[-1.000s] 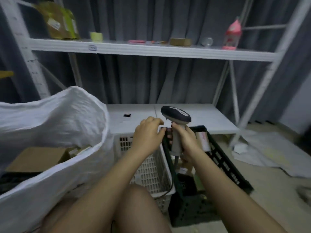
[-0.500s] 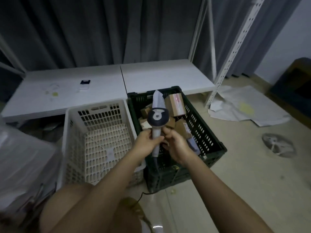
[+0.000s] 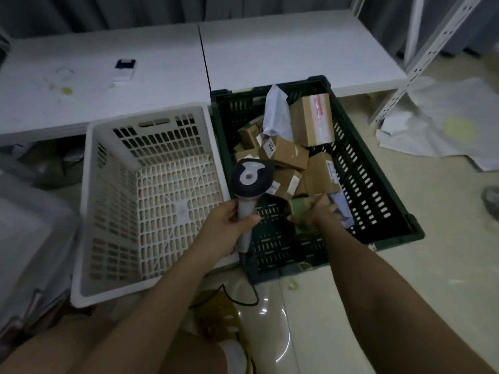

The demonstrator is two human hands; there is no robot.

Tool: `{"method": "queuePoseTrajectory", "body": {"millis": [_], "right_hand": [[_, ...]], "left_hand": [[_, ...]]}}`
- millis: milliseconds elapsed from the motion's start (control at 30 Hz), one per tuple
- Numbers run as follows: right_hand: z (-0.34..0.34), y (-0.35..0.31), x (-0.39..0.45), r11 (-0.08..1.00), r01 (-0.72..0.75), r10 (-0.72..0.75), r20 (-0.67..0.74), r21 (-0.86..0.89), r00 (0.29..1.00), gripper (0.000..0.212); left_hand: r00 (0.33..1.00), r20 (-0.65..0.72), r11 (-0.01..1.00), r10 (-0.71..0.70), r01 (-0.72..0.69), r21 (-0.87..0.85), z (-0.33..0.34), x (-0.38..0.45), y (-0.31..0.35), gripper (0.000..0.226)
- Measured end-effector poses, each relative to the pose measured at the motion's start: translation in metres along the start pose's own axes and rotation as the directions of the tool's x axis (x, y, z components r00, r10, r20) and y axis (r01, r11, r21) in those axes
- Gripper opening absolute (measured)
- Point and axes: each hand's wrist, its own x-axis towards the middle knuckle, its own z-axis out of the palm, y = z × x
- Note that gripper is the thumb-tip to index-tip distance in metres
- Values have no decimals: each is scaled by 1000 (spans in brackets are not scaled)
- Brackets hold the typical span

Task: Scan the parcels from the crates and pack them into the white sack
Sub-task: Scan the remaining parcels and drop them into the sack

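Left hand: the left hand is wrapped round the grip of the barcode scanner; scanner upright, head uppermost, its cable trailing down to the floor.
Right hand: the right hand is down inside the green crate, fingers closing on a small brown parcel with green tape; grip appears partial, parcel not yet lifted clear.
Parcel position: near end of the green crate, at the front of the heap of remaining parcels; immediately right of the scanner, slightly lower than its head.
Governing relation: parcel lies to the right of the scanner head and near it; scanner window faces away from the camera, so its aim cannot be confirmed; judged that the parcel's label must be turned toward the scanner head.
Parcel long axis: roughly left to right across the crate; blur prevents certainty.
White crate: the white crate stands touching the green crate's left side; no parcels visible in it.
White sack: only a pale blurred mass at far left; identity not certain.
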Motion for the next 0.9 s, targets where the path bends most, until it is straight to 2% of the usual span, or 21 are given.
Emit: {"method": "queuePoseTrajectory", "body": {"millis": [67, 200, 333, 433, 533, 667, 800, 900], "right_hand": [[11, -2, 1, 996, -13, 14, 14, -84, 1000, 139], [19, -3, 2, 987, -2, -4, -37, -159, 999, 128], [1, -13, -9, 995, 104, -104, -25, -11, 994, 121], [-23, -13, -35, 965, 226, -209, -130, 135, 969, 115], [-43, -1, -73, 889, 394, -317, -305, 235, 898, 114], [-59, 9, -130, 706, 657, -476, -510, 264, 716, 117], [-60, 11, -185, 565, 790, -566, -585, 239, 581, 120], [-34, 13, -217, 540, 822, -639, -547, 181, 540, 126]], "left_hand": [[1000, -8, 1000, -20, 20, 4, 0, 4, -4, 35], [999, -13, 999, -45, 44, -22, -4, 8, -9, 29], [998, -42, 997, -47, 44, -71, -11, 4, -11, 22], [995, -91, 995, -44, 35, -93, -16, -4, -8, 19], [988, -146, 991, -44, 25, -132, -22, -21, -4, 20], [982, -189, 984, -5, -29, -177, -29, -57, 2, 23], [961, -259, 982, 95, -133, -134, -42, -101, 9, 19], [945, -298, 978, 139, -178, -108, -55, -134, 14, 21]]}}
